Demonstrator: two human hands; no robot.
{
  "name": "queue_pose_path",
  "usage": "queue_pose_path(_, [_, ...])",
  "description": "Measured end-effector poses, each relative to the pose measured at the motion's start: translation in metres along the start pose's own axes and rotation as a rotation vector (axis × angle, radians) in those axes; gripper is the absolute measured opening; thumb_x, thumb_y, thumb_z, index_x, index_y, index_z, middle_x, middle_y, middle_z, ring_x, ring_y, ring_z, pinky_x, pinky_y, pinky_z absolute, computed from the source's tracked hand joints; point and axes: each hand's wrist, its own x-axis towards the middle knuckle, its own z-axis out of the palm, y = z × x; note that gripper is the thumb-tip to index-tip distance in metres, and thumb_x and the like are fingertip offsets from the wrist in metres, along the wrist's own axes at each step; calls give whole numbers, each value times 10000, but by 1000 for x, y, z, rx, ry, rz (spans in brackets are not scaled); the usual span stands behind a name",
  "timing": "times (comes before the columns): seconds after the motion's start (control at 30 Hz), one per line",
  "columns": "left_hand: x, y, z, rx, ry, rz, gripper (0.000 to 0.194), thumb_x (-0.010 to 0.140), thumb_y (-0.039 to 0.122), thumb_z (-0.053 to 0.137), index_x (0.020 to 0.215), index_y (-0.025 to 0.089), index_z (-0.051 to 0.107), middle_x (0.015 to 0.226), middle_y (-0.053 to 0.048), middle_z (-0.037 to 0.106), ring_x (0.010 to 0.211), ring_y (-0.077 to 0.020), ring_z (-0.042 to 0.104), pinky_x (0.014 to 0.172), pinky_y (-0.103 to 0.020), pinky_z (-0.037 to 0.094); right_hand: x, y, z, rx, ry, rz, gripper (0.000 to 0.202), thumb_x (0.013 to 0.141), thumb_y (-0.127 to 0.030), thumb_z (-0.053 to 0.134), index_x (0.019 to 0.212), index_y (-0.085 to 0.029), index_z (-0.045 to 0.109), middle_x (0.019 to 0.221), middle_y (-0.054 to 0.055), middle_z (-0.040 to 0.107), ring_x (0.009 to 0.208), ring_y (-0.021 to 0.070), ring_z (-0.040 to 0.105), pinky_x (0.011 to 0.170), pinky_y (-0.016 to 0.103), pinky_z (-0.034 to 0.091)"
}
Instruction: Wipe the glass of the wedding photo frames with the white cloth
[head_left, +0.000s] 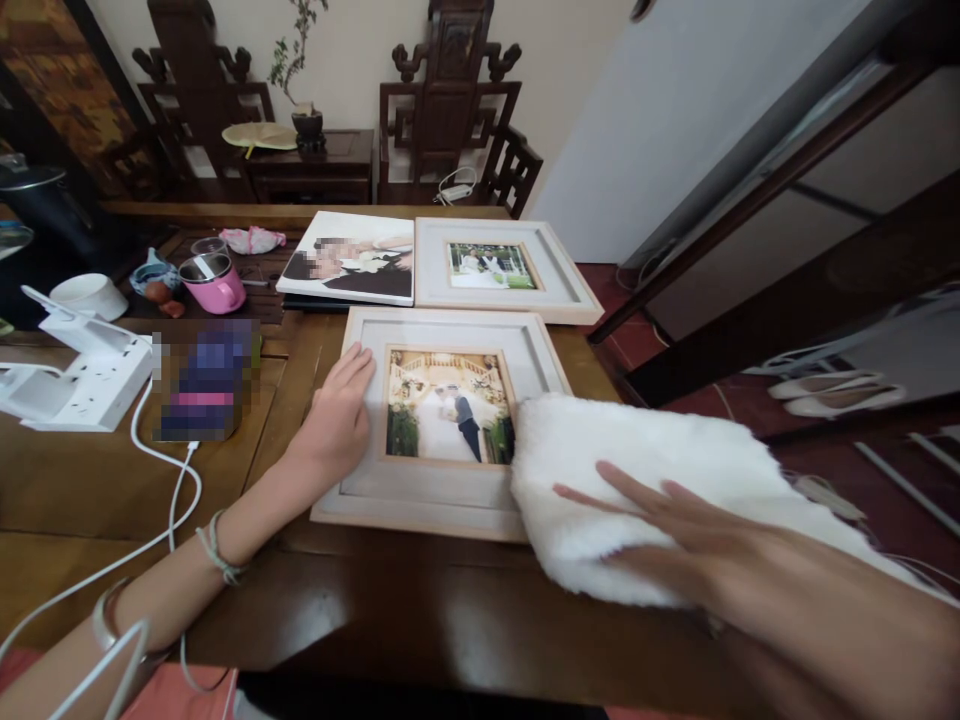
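A pale wooden picture frame (431,525) with a wedding photo inside lies face up on the table. My left hand (337,415) holds its left side, fingers over the rim and the thumb hidden. A fluffy white cloth (577,430) covers the frame's lower right corner and hangs out to the right. My right hand (667,525), blurred by motion, is on this cloth with its fingers spread over the pile. The lower fingers sink into the cloth, so their tips are partly hidden.
Behind lie a second framed photo (555,265) and a white photo panel (360,280). To the left are a pink mug (217,290), a phone (210,385) on a white cable and a power strip (105,390). The cable crosses my left forearm. A dark wooden chair (450,110) stands beyond.
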Motion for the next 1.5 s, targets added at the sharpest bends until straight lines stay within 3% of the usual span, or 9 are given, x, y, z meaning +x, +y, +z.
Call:
queue_pose_path(0.2, [-1,4,-2,-2,-23,-20,583,824,-21,348,1378,73,503,1490,-194,479,1477,-306,295,1165,-627,294,100,0,-15,-263,-128,29,579,705,24,427,1199,-136,682,1467,155,508,1393,430,361,1023,669,441])
queue_pose_path(0.3, [-1,3,-1,6,-23,-10,573,825,-15,349,1372,58,505,1486,-199,483,1472,-311,303,1165,-624,298,147,1,-14,-349,-93,76,637,715,77,417,1294,-99,611,1530,175,415,1433,417,288,1034,647,428])
queue_pose_path(0.43, [0,0,0,6,6,35,576,821,-10,355,1367,73,515,1473,-183,502,1461,-304,329,1171,-594,317,194,-8,-4,-315,-18,-61,555,821,31,483,1347,-123,578,1590,135,313,1467,397,202,1112,648,314])
queue_pose_path(0.63, [2,-2,0,5,54,105,586,806,-10,363,1357,91,535,1443,-160,537,1439,-281,374,1198,-520,324,229,-28,6,-251,-44,-207,459,878,16,481,1277,-152,633,1451,126,540,1453,278,299,1162,527,257])
queue_pose_path(0.8, [-1,-8,4,-9,66,80,589,818,-15,367,1377,86,523,1450,-170,534,1447,-298,361,1189,-555,326,204,-5,-8,-281,-74,-98,405,824,16,534,1155,-137,710,1300,173,651,1400,295,400,1141,502,316])
queue_pose_path(1.03, [-2,-6,4,3,73,69,578,830,-25,369,1373,88,528,1451,-163,538,1445,-287,364,1197,-542,320,140,46,-26,-347,-111,119,613,690,113,405,1167,-125,709,1372,196,589,1295,368,520,1064,575,425])
queue_pose_path(1.17, [-2,-6,3,-7,72,57,564,833,-20,370,1368,64,528,1450,-180,533,1445,-289,365,1200,-536,317,90,36,-22,-275,-63,23,571,717,66,365,1080,-183,729,1374,144,600,1340,376,464,1051,577,447])
queue_pose_path(1.37, [-2,-8,3,-17,64,70,599,821,-23,378,1387,111,520,1462,-148,529,1450,-287,357,1201,-554,309,6,5,-11,-53,4,-106,570,690,-95,528,1104,-459,672,1427,-72,552,1334,323,473,1065,563,473])
queue_pose_path(1.5, [-2,-7,1,-23,40,70,602,825,-16,389,1403,108,506,1478,-156,508,1456,-295,343,1201,-555,304,-1,4,-7,-53,51,-69,602,696,-79,502,1158,-432,660,1478,-83,492,1296,333,517,1041,525,514])
